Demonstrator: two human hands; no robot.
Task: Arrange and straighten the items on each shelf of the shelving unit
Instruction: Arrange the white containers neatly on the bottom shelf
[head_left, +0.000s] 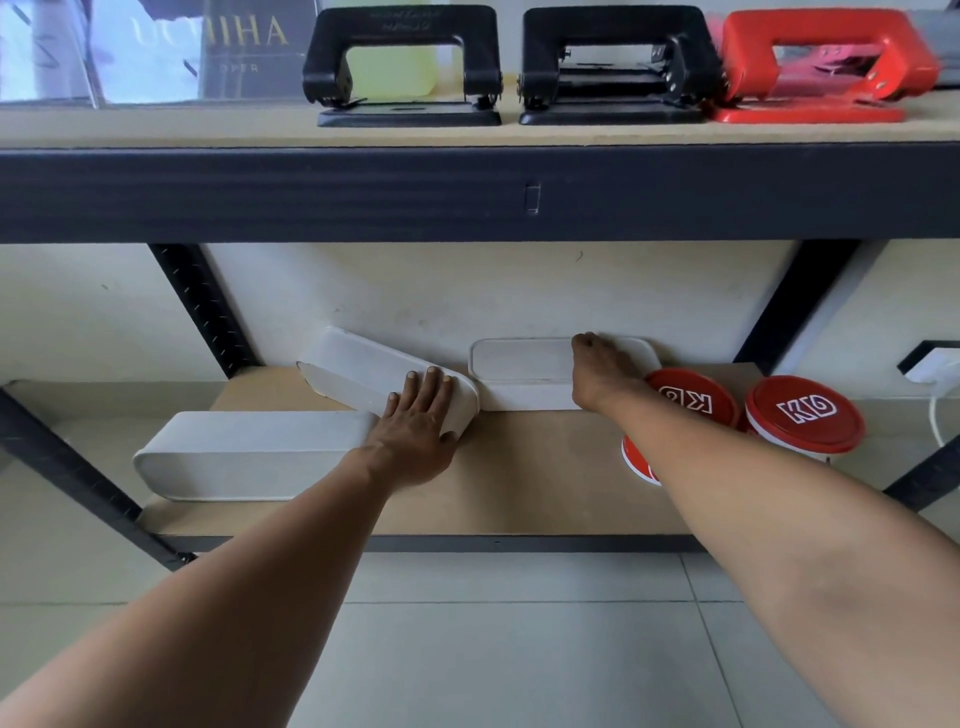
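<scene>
**Lower shelf: both hands on white oblong boxes**

Three white oblong boxes lie on the lower shelf. The angled box has its long axis running from 10 o'clock to 4 o'clock, with its near end toward the shelf's middle. The back box lies along the wall, long axis 9 to 3 o'clock, lid up. The front box lies at the shelf's left front, long axis also 9 to 3 o'clock.

The left hand reaches in from 7 o'clock, palm down, fingers straight and slightly apart, flat on the near end of the angled box, thumb at its end face. The right hand reaches in from 5 o'clock and rests on the back box's right part, fingers bent over the lid's far edge; whether they clamp it I cannot tell.

All boxes are closed, contents not visible. Two red-lidded tubs stand at 3 o'clock of the back box, one partly behind the right forearm.

Upper shelf: two black hole punches and a red hole punch in a row.
</scene>
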